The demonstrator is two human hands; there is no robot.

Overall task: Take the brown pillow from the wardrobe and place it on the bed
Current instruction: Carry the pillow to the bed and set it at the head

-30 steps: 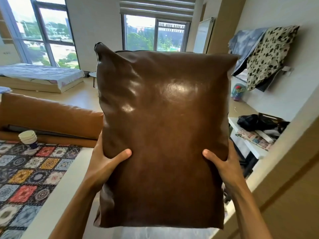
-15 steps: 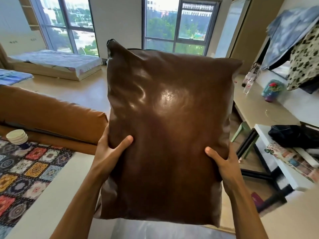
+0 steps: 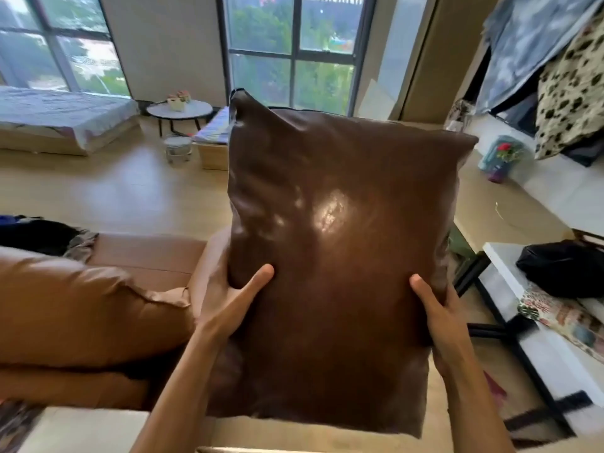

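We are seeing a glossy, smooth, leather-like skin on the pillow, catching a bright sheen and creasing softly. The sofa is showing a lighter tan leathery surface, duller. The floor is looking like pale, smooth wood, faintly shining. The bed is wearing matt cloth.

Pillow upright between hands; bed far left (behind sofa).
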